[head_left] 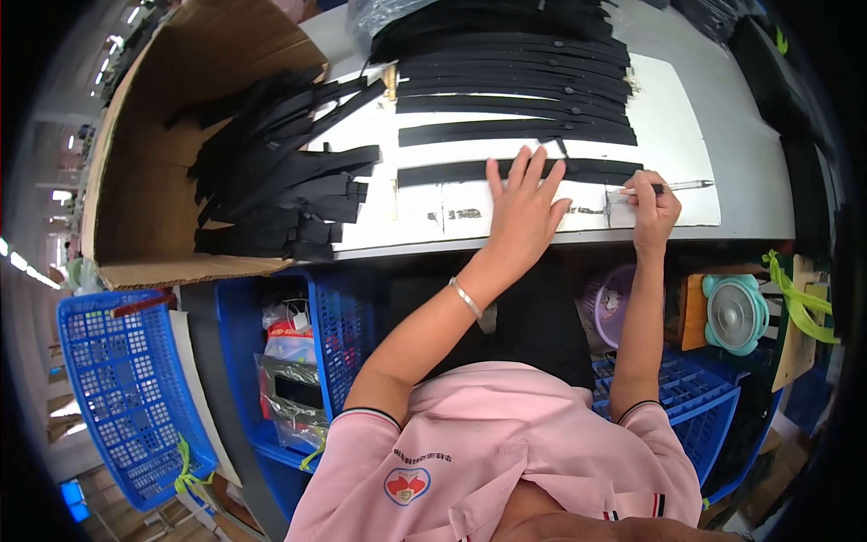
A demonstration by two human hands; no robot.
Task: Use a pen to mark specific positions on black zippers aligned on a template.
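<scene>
A black zipper [442, 174] lies crosswise on a white board [686, 126] in front of me. My left hand [526, 208] rests on it, fingers spread, fingertips on the tape near its middle. The zipper's small pull [561, 146] sticks up just past my fingertips. My right hand [654, 210] is closed around a clear pen [694, 184] at the zipper's right end. The pen's tip points left, close to dark marks on the board; whether it touches is too small to tell. Beyond my hands, several more black zippers [506, 105] lie in rows.
At the left, a cardboard box [135, 181] on its side holds a heap of black zippers [271, 163], which spill onto the board. Blue plastic baskets [135, 397] stand below at both sides. A turquoise fan [736, 313] and a purple bin [607, 307] are at the lower right.
</scene>
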